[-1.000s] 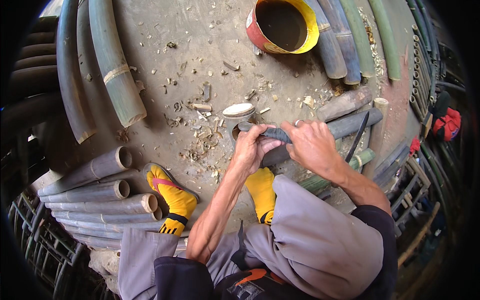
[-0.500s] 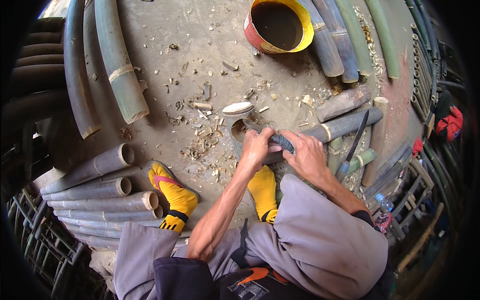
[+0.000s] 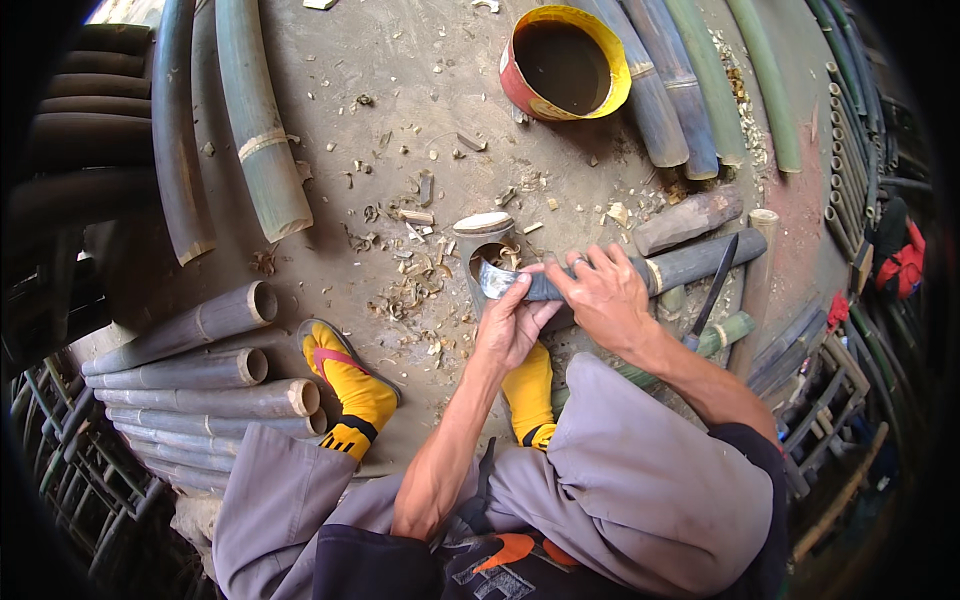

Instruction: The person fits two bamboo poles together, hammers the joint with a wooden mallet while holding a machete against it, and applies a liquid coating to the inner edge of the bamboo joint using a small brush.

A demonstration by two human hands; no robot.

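Note:
In front of me stands a thick bamboo piece [image 3: 486,224] with a pale cut top and a hollow in its side. Curled shavings lie in the hollow. A tool like a gouge [image 3: 545,288], with a broad curved metal blade and dark wrapped handle, lies across at this hollow. My left hand [image 3: 512,328] is closed on it from below, thumb near the blade. Over the handle's right part lies my right hand [image 3: 612,308], fingers bent around it; its grip is partly hidden. A dark bamboo pole [image 3: 705,262] runs out to the right behind that hand.
A long knife [image 3: 716,285] leans by the pole, near a rough wood block [image 3: 688,218]. Beyond stands a yellow-rimmed bucket [image 3: 523,75] of dark liquid. Bamboo lengths [image 3: 262,160] lie at both sides, with a stack [image 3: 200,365] left of my foot. Shavings [image 3: 405,290] litter the floor.
My left hand has turned from above the handle to beneath it, close to the blade, which now shows. My right hand has shifted along the handle. The view has moved slightly.

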